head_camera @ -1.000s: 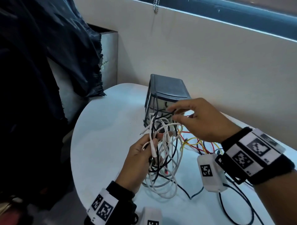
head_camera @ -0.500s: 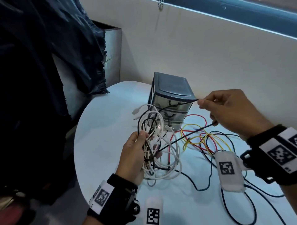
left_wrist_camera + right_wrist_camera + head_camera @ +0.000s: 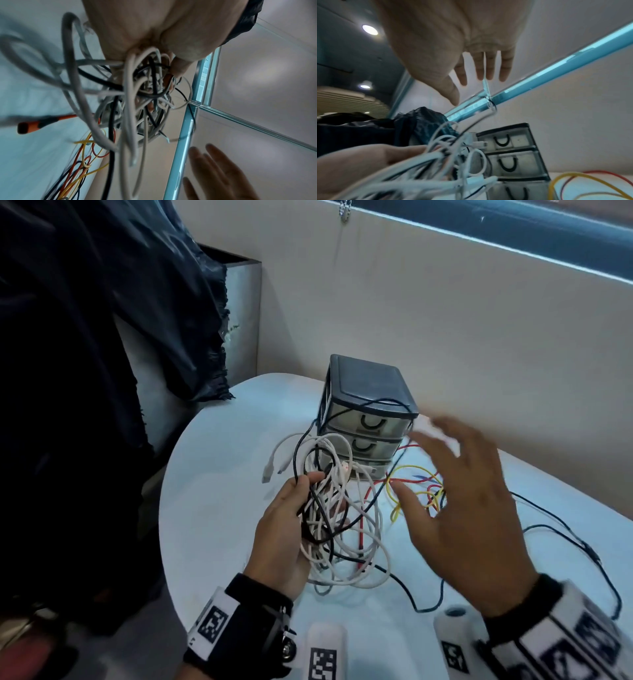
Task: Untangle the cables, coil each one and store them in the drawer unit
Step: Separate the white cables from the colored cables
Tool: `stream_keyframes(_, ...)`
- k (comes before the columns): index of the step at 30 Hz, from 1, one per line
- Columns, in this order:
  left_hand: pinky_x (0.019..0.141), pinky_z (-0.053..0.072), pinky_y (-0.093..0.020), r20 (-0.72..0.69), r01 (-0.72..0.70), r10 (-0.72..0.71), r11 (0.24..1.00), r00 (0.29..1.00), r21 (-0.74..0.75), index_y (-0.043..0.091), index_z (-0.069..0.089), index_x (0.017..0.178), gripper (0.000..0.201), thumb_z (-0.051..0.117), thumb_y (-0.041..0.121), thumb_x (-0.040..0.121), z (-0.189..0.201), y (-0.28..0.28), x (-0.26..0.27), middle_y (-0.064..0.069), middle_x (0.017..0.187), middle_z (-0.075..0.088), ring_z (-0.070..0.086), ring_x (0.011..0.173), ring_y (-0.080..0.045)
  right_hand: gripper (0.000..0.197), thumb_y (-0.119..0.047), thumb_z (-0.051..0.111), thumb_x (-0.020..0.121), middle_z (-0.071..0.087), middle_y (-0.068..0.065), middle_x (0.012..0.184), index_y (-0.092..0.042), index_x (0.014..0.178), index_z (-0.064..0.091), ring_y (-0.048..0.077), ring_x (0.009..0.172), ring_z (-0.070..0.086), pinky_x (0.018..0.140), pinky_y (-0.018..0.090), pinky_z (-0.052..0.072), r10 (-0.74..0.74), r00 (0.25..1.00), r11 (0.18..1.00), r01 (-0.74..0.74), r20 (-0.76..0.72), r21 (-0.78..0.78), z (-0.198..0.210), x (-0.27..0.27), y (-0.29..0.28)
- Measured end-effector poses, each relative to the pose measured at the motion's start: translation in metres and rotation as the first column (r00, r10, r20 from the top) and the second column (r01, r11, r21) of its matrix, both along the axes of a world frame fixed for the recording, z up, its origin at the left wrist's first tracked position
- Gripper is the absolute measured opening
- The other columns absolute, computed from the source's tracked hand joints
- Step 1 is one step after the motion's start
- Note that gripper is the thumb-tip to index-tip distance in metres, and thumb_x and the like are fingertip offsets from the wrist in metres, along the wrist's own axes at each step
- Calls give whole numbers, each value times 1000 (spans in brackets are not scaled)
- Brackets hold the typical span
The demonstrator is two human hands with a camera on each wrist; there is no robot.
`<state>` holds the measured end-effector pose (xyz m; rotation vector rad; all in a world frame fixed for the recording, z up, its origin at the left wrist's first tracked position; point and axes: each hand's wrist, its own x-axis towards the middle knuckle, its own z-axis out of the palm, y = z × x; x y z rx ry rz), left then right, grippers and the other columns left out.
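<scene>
Fingers of the left hand (image 3: pixel 284 539) curl round the tangle (image 3: pixel 337 515); the right hand (image 3: pixel 459 508) hovers spread, empty. Cables look light and floppy; best pinched near a plug (image 3: pixel 269 474).

Left hand (image 3: pixel 284 529) bare, black wristband (image 3: pixel 239 628) at lower centre-left with a white panel printed with a black square marker. Right hand (image 3: pixel 469 508) bare, black wristband (image 3: pixel 561 642) at lower right with white panels and black markers. White marker-tagged camera pods (image 3: pixel 325 652) below each wrist.
</scene>
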<state>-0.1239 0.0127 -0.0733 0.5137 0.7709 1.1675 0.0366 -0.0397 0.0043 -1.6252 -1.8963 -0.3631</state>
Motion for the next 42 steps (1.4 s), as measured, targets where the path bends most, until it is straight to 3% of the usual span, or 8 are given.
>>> stream_keyframes(6, 105, 42, -53, 86, 8, -5, 999, 996, -38, 4, 65, 112, 31, 48, 25, 99, -4, 0, 2, -31, 125, 61, 61, 107, -38, 8, -27, 61, 79, 60, -4, 83, -24, 80, 68, 25, 83, 56, 67, 41, 49, 114, 964, 973, -60, 240, -221, -24, -20, -10)
stream_keyframes(12, 90, 53, -44, 51, 30, -30, 999, 998, -13, 4, 68, 107, 29, 46, 23, 101, -6, -1, 3, -29, 120, 64, 64, 99, -34, 15, -39, 63, 76, 54, -2, 84, -27, 82, 70, 26, 84, 51, 65, 40, 46, 39, 943, 955, 62, 330, -290, -28, -15, -3)
stream_keyframes(18, 79, 55, -37, -23, 94, -92, 991, 996, 101, 12, 68, 107, 18, 55, 23, 98, -8, -3, 4, -22, 112, 70, 67, 92, -28, 13, -37, 59, 82, 53, -4, 95, -27, 79, 67, 24, 93, 51, 71, 37, 41, 201, 944, 954, -129, 261, -271, -26, -18, -13)
stream_keyframes(21, 82, 57, -37, -22, 203, -204, 947, 979, 249, 15, 59, 124, 59, 83, 4, 71, -13, -4, -1, -14, 110, 70, 67, 94, -25, 5, -22, 64, 82, 61, -1, 97, -19, 80, 68, 29, 93, 55, 71, 41, 45, 190, 948, 975, -152, 256, -163, -21, -13, -12)
stream_keyframes(24, 87, 56, -43, -66, 275, -270, 889, 961, 365, 16, 54, 130, 73, 80, -7, 66, -16, -5, -4, -15, 118, 68, 67, 102, -29, 8, -11, 71, 76, 64, 3, 111, -16, 82, 67, 31, 94, 55, 72, 42, 47, 147, 951, 987, -120, 272, -111, -16, -6, -10)
stream_keyframes(30, 79, 58, -40, -178, 139, -82, 931, 981, 337, 23, 62, 117, 54, 80, 6, 69, -19, -5, 5, -11, 108, 72, 71, 95, -28, 16, -13, 74, 76, 55, -4, 100, -20, 82, 60, 17, 74, 51, 48, 34, 46, 194, 957, 965, -147, 218, -216, -21, -4, -11)
stream_keyframes(38, 84, 57, -45, -164, 54, -5, 955, 986, 292, 17, 63, 113, 45, 71, -12, 80, -18, -1, 1, -6, 107, 72, 73, 98, -29, 13, -37, 53, 85, 53, -22, 98, -31, 74, 57, 7, 60, 47, 57, 15, 35, 316, 946, 850, -314, -68, -424, 11, 4, -21)
stream_keyframes(42, 81, 58, -42, -171, 48, 0, 960, 985, 275, 18, 63, 113, 49, 75, -12, 75, -16, -7, 13, -3, 98, 75, 72, 93, -27, 15, -37, 48, 85, 59, -16, 87, -34, 93, 60, 11, 66, 59, 55, 31, 47, 315, 932, 857, -199, 179, -475, 3, -11, -23)
